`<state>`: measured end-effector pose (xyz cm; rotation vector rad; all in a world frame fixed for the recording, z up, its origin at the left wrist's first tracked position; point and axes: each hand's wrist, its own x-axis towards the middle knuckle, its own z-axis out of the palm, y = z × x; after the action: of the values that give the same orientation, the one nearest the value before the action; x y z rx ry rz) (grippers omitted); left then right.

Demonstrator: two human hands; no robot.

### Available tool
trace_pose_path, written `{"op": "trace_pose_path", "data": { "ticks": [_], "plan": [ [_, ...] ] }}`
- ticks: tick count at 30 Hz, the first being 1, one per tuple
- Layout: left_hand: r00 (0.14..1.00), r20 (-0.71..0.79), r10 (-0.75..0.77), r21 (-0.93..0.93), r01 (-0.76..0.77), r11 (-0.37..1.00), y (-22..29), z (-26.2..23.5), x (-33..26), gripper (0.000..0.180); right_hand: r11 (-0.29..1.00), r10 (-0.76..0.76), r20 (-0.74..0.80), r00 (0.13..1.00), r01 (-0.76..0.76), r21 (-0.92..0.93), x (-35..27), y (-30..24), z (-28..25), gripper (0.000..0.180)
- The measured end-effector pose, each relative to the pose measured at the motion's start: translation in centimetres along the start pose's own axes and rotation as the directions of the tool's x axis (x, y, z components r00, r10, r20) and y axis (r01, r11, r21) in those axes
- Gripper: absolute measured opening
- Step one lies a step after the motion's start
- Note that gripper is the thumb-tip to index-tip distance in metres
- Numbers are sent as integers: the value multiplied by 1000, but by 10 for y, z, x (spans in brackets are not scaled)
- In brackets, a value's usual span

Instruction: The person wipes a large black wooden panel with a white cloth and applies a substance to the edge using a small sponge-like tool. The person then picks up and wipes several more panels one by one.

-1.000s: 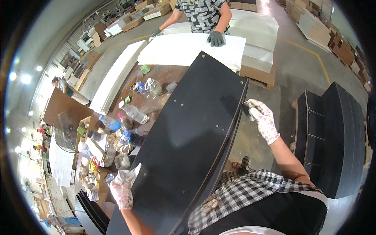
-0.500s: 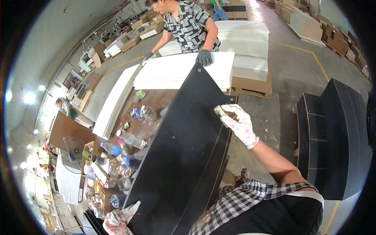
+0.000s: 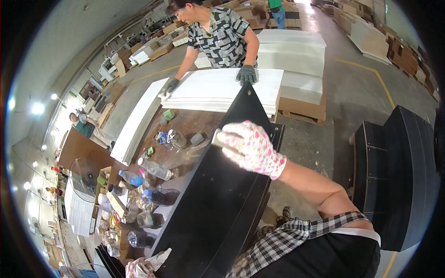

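A long black panel (image 3: 208, 204) with small round holes runs away from me, lying on similar black boards. My right hand (image 3: 248, 148), in a white glove with pink spots, is over the panel at its left edge. Its fingers are closed on a small pale pad (image 3: 216, 138), mostly hidden by the glove; I cannot tell what it is made of. My left hand (image 3: 139, 268), in a matching glove, is at the panel's near left edge. The lower rim cuts it off, so its grip is unclear.
Across the table, a person in grey gloves (image 3: 246, 74) leans over stacked white panels (image 3: 218, 88). Plastic bottles (image 3: 155, 169) crowd the brown tabletop on the left, beside a fan (image 3: 85, 178). Black panels (image 3: 394, 171) are stacked at right. Other people are farther off.
My right hand has moved left across the black panel, from its right edge to its left edge, with the pale pad. The person opposite has drawn one hand onto the white stack's left corner.
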<state>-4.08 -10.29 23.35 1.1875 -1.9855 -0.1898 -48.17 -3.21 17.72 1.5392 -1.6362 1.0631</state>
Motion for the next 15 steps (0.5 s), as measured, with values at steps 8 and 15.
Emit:
{"op": "trace_pose_path", "data": {
  "ticks": [8, 15],
  "plan": [
    [983, 6, -182, 87, 181, 980, 23, -4, -7, 39, 968, 186, -32, 982, -189, -164, 15, 116, -21, 35],
    [996, 51, -79, 233, 65, 970, 17, -10, -10, 37, 999, 34, -12, 999, -34, -2, 6, 73, -16, 38]
  ]
}}
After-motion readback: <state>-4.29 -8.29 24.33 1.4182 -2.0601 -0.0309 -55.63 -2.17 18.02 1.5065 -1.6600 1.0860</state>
